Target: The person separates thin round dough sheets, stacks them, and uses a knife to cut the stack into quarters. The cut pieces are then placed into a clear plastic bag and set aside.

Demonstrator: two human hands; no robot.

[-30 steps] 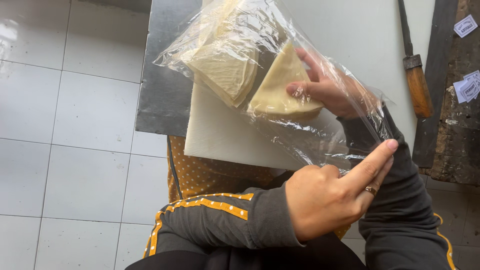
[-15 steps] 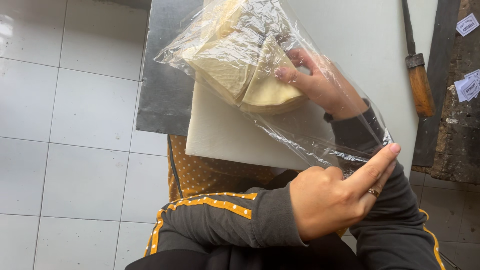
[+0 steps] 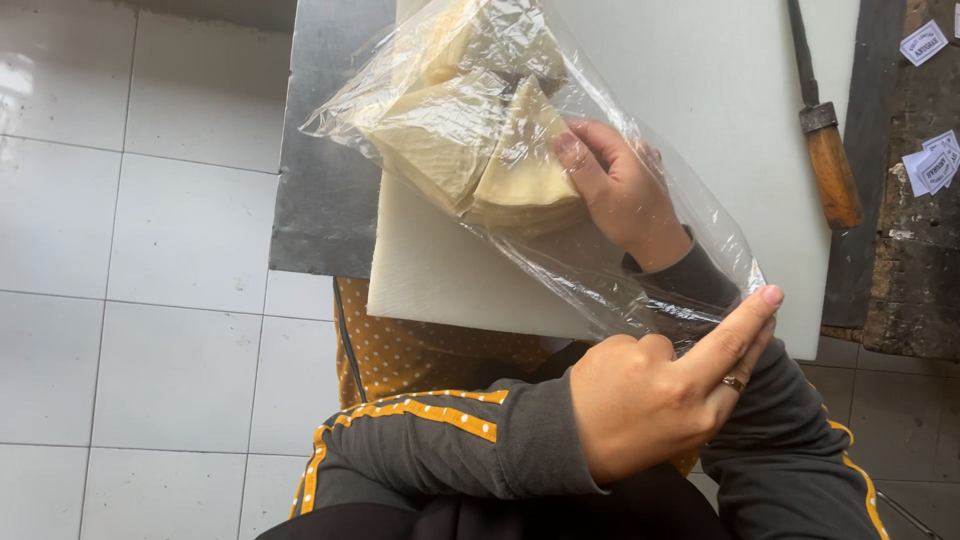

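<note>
A clear plastic bag [image 3: 640, 250] lies over a white cutting board [image 3: 700, 90]. Inside it are stacks of pale yellow, wedge-shaped flat dough sheets [image 3: 440, 140]. My right hand [image 3: 620, 190] is deep inside the bag, fingers wrapped around one wedge stack [image 3: 525, 175]. My left hand [image 3: 660, 400] is nearer me, pinching the open edge of the bag, with a ring on one extended finger. Both arms wear dark grey sleeves with yellow stripes.
The board rests on a grey metal sheet [image 3: 325, 200]. A knife with a wooden handle [image 3: 830, 170] lies along the board's right side. Small paper labels [image 3: 930, 165] lie on a dark worn surface at far right. White floor tiles [image 3: 130, 280] fill the left.
My right hand has pushed the wedge stack further into the bag, up against the other stacks. My left hand has kept its hold on the bag's edge.
</note>
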